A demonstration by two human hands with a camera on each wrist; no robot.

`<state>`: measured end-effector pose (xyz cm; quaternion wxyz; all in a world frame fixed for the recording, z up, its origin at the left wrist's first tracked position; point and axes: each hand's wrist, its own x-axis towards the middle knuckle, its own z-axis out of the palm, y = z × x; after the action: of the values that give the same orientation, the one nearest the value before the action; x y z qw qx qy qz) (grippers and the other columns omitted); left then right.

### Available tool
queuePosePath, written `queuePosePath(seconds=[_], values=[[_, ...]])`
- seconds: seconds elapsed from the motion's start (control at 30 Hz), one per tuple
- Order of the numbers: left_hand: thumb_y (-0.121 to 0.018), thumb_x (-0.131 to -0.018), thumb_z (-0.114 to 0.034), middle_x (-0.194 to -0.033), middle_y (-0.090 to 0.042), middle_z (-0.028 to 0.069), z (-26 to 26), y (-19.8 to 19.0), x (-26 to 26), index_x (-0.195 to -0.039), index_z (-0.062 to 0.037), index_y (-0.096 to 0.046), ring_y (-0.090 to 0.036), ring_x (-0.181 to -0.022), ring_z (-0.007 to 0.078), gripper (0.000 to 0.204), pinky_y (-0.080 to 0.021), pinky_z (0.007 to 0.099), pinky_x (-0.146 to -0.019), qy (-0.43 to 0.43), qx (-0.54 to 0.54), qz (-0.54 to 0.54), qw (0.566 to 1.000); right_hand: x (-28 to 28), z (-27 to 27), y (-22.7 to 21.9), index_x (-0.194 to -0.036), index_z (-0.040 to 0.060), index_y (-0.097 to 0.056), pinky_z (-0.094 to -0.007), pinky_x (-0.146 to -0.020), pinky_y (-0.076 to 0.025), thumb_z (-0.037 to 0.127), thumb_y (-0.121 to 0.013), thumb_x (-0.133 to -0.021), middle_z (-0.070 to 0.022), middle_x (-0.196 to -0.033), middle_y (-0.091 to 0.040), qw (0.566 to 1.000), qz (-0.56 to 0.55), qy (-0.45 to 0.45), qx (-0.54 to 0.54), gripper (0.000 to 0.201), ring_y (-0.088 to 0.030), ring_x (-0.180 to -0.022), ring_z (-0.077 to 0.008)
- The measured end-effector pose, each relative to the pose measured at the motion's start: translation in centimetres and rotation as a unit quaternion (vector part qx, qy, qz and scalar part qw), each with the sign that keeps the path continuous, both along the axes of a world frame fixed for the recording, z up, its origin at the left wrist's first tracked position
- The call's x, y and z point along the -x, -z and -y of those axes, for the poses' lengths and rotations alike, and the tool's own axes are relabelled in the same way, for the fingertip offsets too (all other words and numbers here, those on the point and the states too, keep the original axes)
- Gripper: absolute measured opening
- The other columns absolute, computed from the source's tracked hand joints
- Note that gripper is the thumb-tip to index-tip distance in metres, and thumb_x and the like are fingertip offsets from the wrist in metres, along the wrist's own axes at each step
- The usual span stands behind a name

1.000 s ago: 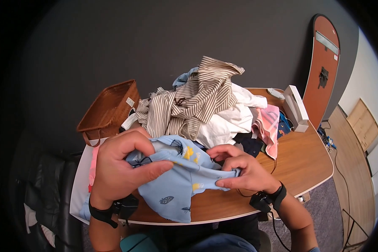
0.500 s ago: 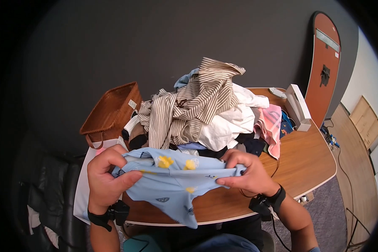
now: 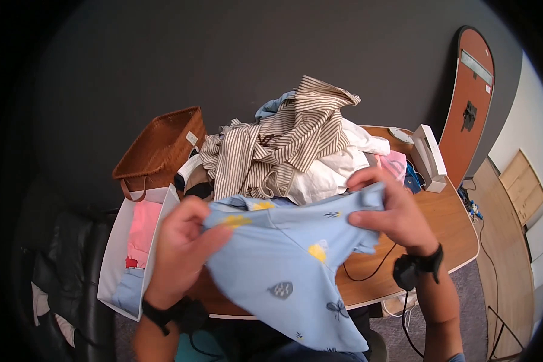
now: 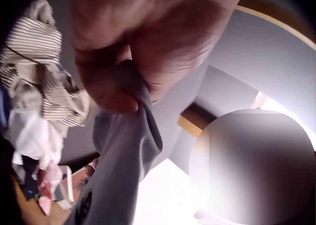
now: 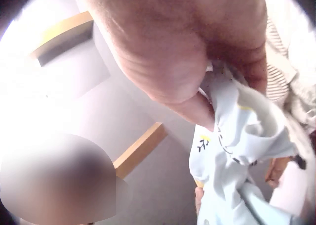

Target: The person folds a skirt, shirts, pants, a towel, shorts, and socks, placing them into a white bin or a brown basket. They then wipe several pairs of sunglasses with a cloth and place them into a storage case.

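Note:
A light blue printed garment (image 3: pixel 280 259) with yellow and dark motifs hangs spread between both hands in the head view. My left hand (image 3: pixel 184 247) pinches its upper left edge between thumb and fingers. At the upper right corner, my right hand (image 3: pixel 395 208) pinches the cloth the same way. In the left wrist view the cloth (image 4: pixel 123 151) runs down in folds from the pinching fingers. The right wrist view shows the garment (image 5: pixel 237 131) bunched at the thumb. Just behind it lies a heap of clothes with a striped garment (image 3: pixel 277 142) on top.
A brown wicker basket (image 3: pixel 163 145) stands at the back left. Beside it, a white box (image 3: pixel 117 268) holds folded pink and blue cloth. White cloth (image 3: pixel 326 178) and a pink cloth (image 3: pixel 394 164) lie in the heap. A long white box (image 3: pixel 428 154) sits on the wooden table (image 3: pixel 452 226) at right.
Both hands have kept hold of the blue garment. The right hand has moved up and right, and the cloth now hangs broader and lower. More of the white box shows at left.

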<state>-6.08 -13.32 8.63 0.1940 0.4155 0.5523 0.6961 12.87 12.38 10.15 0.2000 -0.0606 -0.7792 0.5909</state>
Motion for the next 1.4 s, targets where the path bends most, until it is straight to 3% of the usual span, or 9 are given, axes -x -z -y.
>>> queuePosePath(seconds=[0.17,0.3,0.43,0.47,0.53,0.7,0.9,1.17,1.4], values=[[-0.067,-0.090,-0.012,-0.078,-0.058,0.0009,-2.7,12.7,4.5,-0.090,-0.0032,-0.052,-0.052,-0.060,0.0036,0.018,-0.045,0.0213,-0.042,0.038,0.214,0.072,0.973,4.9,-3.5,13.8,-0.113,0.0062,-0.056,-0.0297,-0.071,-0.047,0.009,-0.072,-0.081,-0.0055,-0.084,-0.059,0.983,0.067,-0.040,-0.165,0.037,-0.057,-0.079,-0.0141],[-0.067,-0.090,-0.012,-0.078,-0.058,0.0004,-2.2,17.2,5.8,-0.091,-0.0028,-0.052,-0.052,-0.062,0.0036,0.018,-0.046,0.0213,-0.045,0.059,0.293,0.042,0.953,5.8,-2.9,14.1,-0.114,0.0040,-0.057,-0.0271,-0.078,-0.047,0.005,-0.072,-0.080,-0.0037,-0.098,-0.059,0.974,0.158,-0.034,-0.161,0.037,-0.056,-0.086,-0.0126],[-0.066,-0.091,-0.008,-0.080,-0.062,0.0005,-2.4,17.0,6.8,-0.093,-0.0023,-0.053,-0.057,-0.068,0.0044,0.014,-0.048,0.0201,-0.055,0.054,0.280,0.011,0.958,5.6,-0.8,11.2,-0.114,0.0033,-0.057,-0.0272,-0.077,-0.047,0.002,-0.069,-0.080,-0.0036,-0.091,-0.060,0.979,0.118,-0.030,-0.162,0.036,-0.056,-0.083,-0.0119],[-0.065,-0.091,-0.008,-0.080,-0.062,0.0002,-2.5,17.1,7.0,-0.094,-0.0021,-0.053,-0.057,-0.068,0.0045,0.014,-0.049,0.0208,-0.056,0.064,0.274,0.018,0.960,5.3,0.5,10.1,-0.115,0.0047,-0.057,-0.0318,-0.078,-0.049,0.002,-0.070,-0.073,-0.0115,-0.095,-0.061,0.985,0.091,-0.052,-0.137,0.044,-0.061,-0.084,-0.0210],[-0.065,-0.091,-0.007,-0.081,-0.062,0.0000,-2.8,17.4,7.1,-0.095,-0.0019,-0.052,-0.057,-0.068,0.0045,0.014,-0.049,0.0214,-0.056,0.072,0.270,0.031,0.960,4.7,3.1,9.5,-0.116,0.0046,-0.057,-0.0387,-0.087,-0.050,-0.001,-0.071,-0.069,-0.0146,-0.107,-0.060,0.958,0.009,-0.121,-0.260,0.049,-0.060,-0.100,-0.0340],[-0.060,-0.089,0.000,-0.081,-0.056,-0.0012,-3.2,19.0,7.1,-0.096,-0.0009,-0.052,-0.054,-0.073,0.0044,0.010,-0.045,0.0214,-0.061,0.073,0.226,0.014,0.971,3.3,9.2,14.9,-0.117,0.0018,-0.055,-0.0404,-0.083,-0.050,0.011,-0.071,-0.075,-0.0146,-0.099,-0.055,0.871,0.042,-0.282,-0.399,0.047,-0.058,-0.098,-0.0329],[-0.053,-0.090,0.007,-0.088,-0.056,-0.0017,-2.8,18.2,7.0,-0.100,-0.0014,-0.050,-0.055,-0.082,0.0041,0.013,-0.045,0.0203,-0.069,0.048,0.211,0.017,0.976,2.6,8.7,16.2,-0.117,0.0022,-0.057,-0.0393,-0.086,-0.048,0.021,-0.065,-0.085,-0.0123,-0.101,-0.056,0.909,0.020,-0.213,-0.358,0.038,-0.057,-0.097,-0.0302],[-0.051,-0.092,0.007,-0.093,-0.055,-0.0008,-3.5,15.8,5.2,-0.103,-0.0020,-0.050,-0.053,-0.087,0.0029,0.014,-0.042,0.0181,-0.074,0.016,0.131,0.014,0.991,3.9,7.9,16.6,-0.121,0.0061,-0.059,-0.0420,-0.091,-0.045,0.030,-0.066,-0.085,-0.0106,-0.108,-0.052,0.879,0.103,-0.118,-0.450,0.044,-0.052,-0.106,-0.0277],[-0.055,-0.089,0.002,-0.084,-0.057,0.0024,-2.9,16.8,6.5,-0.100,-0.0001,-0.050,-0.056,-0.069,0.0057,0.011,-0.047,0.0217,-0.057,-0.031,0.187,0.009,0.982,3.2,8.4,16.4,-0.128,-0.0005,-0.050,-0.0432,-0.095,-0.043,0.024,-0.071,-0.079,-0.0137,-0.113,-0.051,0.875,0.096,-0.134,-0.455,0.059,-0.051,-0.109,-0.0311]])
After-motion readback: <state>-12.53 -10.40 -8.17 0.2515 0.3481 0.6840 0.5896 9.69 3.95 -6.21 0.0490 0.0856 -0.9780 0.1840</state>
